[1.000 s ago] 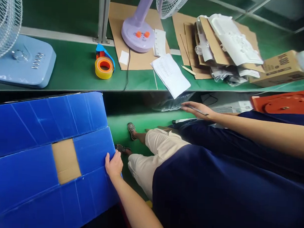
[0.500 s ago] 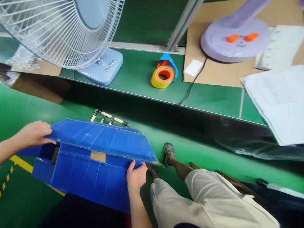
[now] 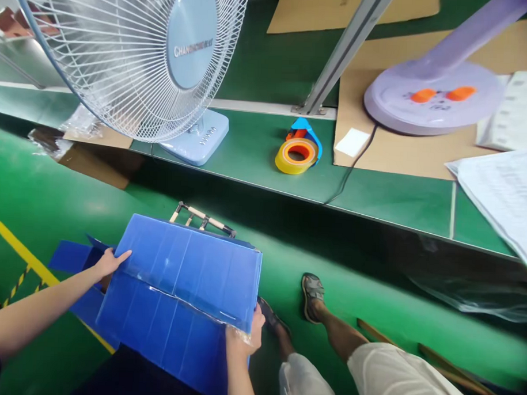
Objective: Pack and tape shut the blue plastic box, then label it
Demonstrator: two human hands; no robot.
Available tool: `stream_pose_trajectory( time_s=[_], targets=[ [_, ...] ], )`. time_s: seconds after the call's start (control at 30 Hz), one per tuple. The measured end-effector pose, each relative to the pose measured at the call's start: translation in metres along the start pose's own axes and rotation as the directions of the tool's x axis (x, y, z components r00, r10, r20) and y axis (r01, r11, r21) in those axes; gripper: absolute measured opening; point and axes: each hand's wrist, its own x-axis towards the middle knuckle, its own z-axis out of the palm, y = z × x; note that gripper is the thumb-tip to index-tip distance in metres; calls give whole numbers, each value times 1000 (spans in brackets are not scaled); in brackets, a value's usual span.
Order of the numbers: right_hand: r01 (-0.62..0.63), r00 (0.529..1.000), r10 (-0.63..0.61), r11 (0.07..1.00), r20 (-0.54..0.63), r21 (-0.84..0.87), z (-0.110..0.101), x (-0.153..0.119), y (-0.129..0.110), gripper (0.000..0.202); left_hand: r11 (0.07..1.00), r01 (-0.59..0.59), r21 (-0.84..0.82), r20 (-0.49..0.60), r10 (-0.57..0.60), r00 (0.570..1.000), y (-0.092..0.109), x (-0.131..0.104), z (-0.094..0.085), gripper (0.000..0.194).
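A blue corrugated box (image 3: 178,286) lies low in the middle left, its two long top flaps folded down and meeting along a seam with clear tape on it. At the box's left end my left hand (image 3: 112,263) rests on the flap edge, index finger stretched out over the blue surface. My right hand (image 3: 246,334) grips the right end near the seam, fingers wrapped round the corner beside a loose bit of clear tape. Smaller blue end flaps (image 3: 73,257) stick out open at the left. The inside of the box is hidden.
Beyond the box runs a green workbench (image 3: 256,157) with a blue fan (image 3: 205,138), a yellow tape roll in a dispenser (image 3: 296,156), a purple fan base (image 3: 435,102) and papers (image 3: 506,183). A person's legs (image 3: 340,338) are close on the right.
The raised far flap has come down to meet the near one, covering the gap. My left hand has moved right onto the flap; the view has shifted slightly.
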Motion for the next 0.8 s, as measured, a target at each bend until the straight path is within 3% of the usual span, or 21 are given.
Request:
stream_pose_trajectory(
  time_s=[0.07, 0.13, 0.3, 0.43, 0.57, 0.67, 0.8],
  targets=[
    [-56, 998, 57, 997, -11, 49, -4, -2, -3, 69, 977, 159, -140, 188, -131, 973, -3, -4, 12, 76],
    [-84, 996, 86, 989, -10, 124, -9, -1, -3, 71, 956, 224, -191, 253, -172, 952, -7, -6, 20, 70],
    [-168, 986, 150, 922, 77, 350, -22, 15, -1, 94, 956, 181, -232, 174, -142, 974, -11, -3, 26, 79],
    [-161, 967, 38, 859, 253, 485, -31, 26, -6, 106, 965, 136, -224, 96, -118, 988, -4, -8, 27, 77],
    [-150, 954, 12, 882, 299, 446, -38, 23, -13, 115, 967, 74, -244, -11, -79, 997, 4, -16, 33, 71],
    [-159, 959, 43, 902, 281, 402, -46, 22, -15, 121, 959, 16, -282, -31, -26, 999, 14, -16, 36, 73],
    [-170, 969, 86, 914, 234, 369, -64, 32, -19, 122, 955, -58, -292, -30, 51, 998, 51, -8, 40, 78]
  ],
)
